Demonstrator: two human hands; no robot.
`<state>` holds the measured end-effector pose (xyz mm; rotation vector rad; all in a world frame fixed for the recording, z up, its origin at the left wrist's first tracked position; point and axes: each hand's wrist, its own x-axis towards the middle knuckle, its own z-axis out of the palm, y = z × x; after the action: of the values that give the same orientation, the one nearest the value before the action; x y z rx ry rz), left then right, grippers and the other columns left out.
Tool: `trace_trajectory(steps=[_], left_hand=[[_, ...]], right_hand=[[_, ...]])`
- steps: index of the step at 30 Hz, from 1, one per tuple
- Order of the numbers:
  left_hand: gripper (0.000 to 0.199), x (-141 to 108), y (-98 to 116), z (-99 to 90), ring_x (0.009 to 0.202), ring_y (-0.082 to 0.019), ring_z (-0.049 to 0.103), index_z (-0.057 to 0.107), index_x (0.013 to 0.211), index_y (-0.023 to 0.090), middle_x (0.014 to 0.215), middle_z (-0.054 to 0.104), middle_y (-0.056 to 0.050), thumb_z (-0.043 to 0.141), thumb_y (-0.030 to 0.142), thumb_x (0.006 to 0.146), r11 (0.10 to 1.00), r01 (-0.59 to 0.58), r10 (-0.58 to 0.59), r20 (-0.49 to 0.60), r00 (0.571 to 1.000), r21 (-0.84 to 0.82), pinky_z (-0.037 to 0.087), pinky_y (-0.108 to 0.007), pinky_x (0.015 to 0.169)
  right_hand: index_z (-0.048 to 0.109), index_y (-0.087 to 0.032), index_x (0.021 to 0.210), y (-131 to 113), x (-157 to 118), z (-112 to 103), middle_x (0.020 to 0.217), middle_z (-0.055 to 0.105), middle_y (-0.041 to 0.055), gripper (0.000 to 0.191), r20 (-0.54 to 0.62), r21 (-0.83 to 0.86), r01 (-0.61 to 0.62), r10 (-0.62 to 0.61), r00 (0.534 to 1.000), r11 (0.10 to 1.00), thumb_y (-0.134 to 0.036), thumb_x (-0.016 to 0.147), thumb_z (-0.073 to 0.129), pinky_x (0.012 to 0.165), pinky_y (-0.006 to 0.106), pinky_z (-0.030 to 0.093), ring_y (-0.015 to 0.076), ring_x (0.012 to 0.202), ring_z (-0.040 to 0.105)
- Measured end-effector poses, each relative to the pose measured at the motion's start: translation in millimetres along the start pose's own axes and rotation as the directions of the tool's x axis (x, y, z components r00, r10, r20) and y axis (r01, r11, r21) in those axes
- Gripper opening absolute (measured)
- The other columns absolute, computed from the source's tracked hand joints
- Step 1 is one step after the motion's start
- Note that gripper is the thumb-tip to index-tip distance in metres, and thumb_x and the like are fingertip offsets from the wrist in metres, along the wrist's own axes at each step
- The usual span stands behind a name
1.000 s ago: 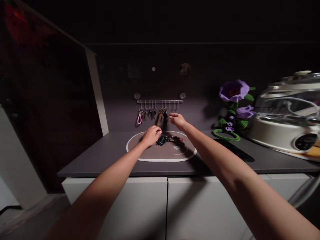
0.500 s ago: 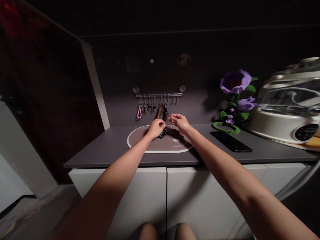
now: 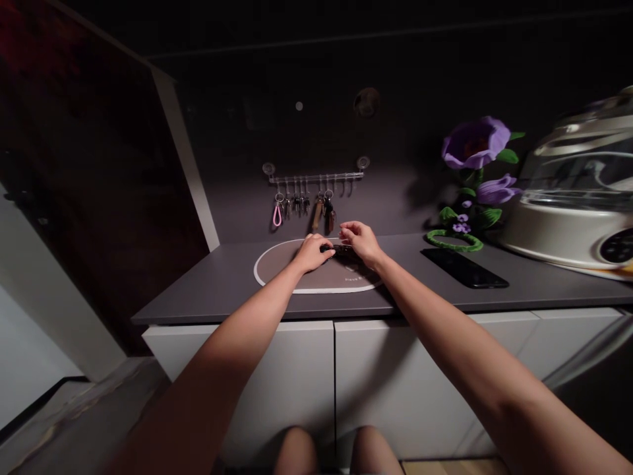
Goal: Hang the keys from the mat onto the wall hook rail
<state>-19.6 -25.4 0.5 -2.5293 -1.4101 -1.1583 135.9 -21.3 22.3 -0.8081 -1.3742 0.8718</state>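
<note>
On the round-ended brown mat with a white rim lies a dark bunch of keys, mostly covered by my hands. My left hand reaches its left end, with thumb and fingers closed on a black piece of it. Just right of it, my right hand is held over the other end with fingers curled inward; whatever is between the fingertips is too small to make out. Behind both hands, a clear hook rail on the wall carries several key sets, among them a pink loop and a brown strap.
A black phone lies on the grey counter to the right. Behind it stands a purple knitted flower on a green ring base. A white appliance with a clear cover fills the far right. White cabinet doors are below.
My left hand has lowered to the dark bunch on the mat, its thumb now along the black piece. My right hand has come down slightly beside it. The view has shifted a little.
</note>
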Motion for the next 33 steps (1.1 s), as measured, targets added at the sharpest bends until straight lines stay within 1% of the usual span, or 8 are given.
trace_trajectory(steps=[5,15,18,21,25,29,31,33], left_hand=[[0.018,-1,-2,2.0,0.095,-0.019,0.048,0.067,0.085,0.019,0.092,0.06,-0.005,0.058,0.027,0.071,0.999,0.015,-0.016,0.031,0.999,0.04,0.037,-0.033,0.09],[0.02,2,-14,2.6,0.084,-0.015,0.054,0.066,0.085,0.015,0.092,0.058,-0.006,0.059,0.015,0.066,0.992,0.127,-0.127,-0.014,0.992,-0.012,0.042,-0.027,0.083],[0.022,1,-16,-0.8,0.083,-0.016,0.055,0.065,0.087,0.014,0.092,0.059,-0.007,0.062,0.017,0.066,0.984,0.177,-0.178,-0.021,0.984,-0.012,0.042,-0.028,0.081],[0.024,0,-18,-3.9,0.084,-0.017,0.055,0.064,0.089,0.014,0.093,0.061,-0.007,0.064,0.018,0.065,0.978,0.204,-0.204,-0.02,0.979,-0.035,0.042,-0.028,0.081],[0.024,0,-21,-5.7,0.084,-0.016,0.056,0.063,0.088,0.015,0.092,0.064,-0.005,0.065,0.018,0.064,0.968,0.227,-0.229,-0.004,0.973,-0.108,0.043,-0.028,0.08],[0.025,2,-24,-4.1,0.085,-0.015,0.057,0.062,0.088,0.015,0.092,0.065,-0.005,0.065,0.014,0.063,0.946,0.27,-0.275,0.001,0.962,-0.179,0.043,-0.027,0.08],[0.026,3,-26,-2.7,0.085,-0.016,0.057,0.062,0.087,0.014,0.091,0.065,-0.005,0.066,0.013,0.062,0.94,0.275,-0.281,-0.002,0.96,-0.203,0.043,-0.027,0.08],[0.026,3,-28,-1.5,0.084,-0.016,0.057,0.062,0.087,0.014,0.091,0.065,-0.005,0.066,0.012,0.061,0.936,0.274,-0.282,-0.008,0.959,-0.221,0.043,-0.028,0.08]], right_hand=[[0.057,-0.013,0.079,1,6,-7,0.064,0.058,0.0,0.007,-0.045,-0.012,-0.008,0.007,0.999,1.0,-0.011,0.072,0.055,0.055,0.021,0.045,0.0073,0.056,0.054],[0.056,-0.014,0.081,2,8,-11,0.07,0.057,0.0006,0.009,-0.035,-0.085,-0.015,0.012,0.999,0.996,-0.014,0.073,0.052,0.059,0.023,0.046,0.0075,0.058,0.054],[0.056,-0.015,0.083,5,8,-11,0.072,0.058,0.0012,0.011,-0.015,-0.136,0.004,-0.006,1.0,0.991,-0.017,0.073,0.053,0.059,0.024,0.045,0.0081,0.059,0.054],[0.058,-0.015,0.084,6,7,-12,0.073,0.059,0.0016,0.014,0.06,-0.271,0.088,-0.074,0.995,0.959,-0.02,0.072,0.054,0.061,0.024,0.044,0.0091,0.061,0.054],[0.062,-0.016,0.079,4,1,-13,0.077,0.062,0.0022,0.011,0.305,-0.535,0.3,-0.151,0.94,0.79,-0.022,0.071,0.057,0.068,0.025,0.041,0.0112,0.069,0.054],[0.066,-0.018,0.087,3,-5,-12,0.09,0.062,0.0052,0.017,0.578,-0.676,0.561,-0.128,0.806,0.479,-0.02,0.071,0.059,0.079,0.029,0.035,0.0166,0.086,0.051],[0.065,-0.021,0.093,4,-8,-10,0.095,0.061,0.0061,0.022,0.635,-0.709,0.623,-0.086,0.768,0.33,-0.021,0.073,0.058,0.08,0.032,0.031,0.0197,0.092,0.047],[0.065,-0.024,0.096,5,-10,-7,0.098,0.06,0.0067,0.022,0.651,-0.732,0.646,-0.057,0.757,0.217,-0.025,0.077,0.054,0.079,0.034,0.028,0.0214,0.094,0.043]])
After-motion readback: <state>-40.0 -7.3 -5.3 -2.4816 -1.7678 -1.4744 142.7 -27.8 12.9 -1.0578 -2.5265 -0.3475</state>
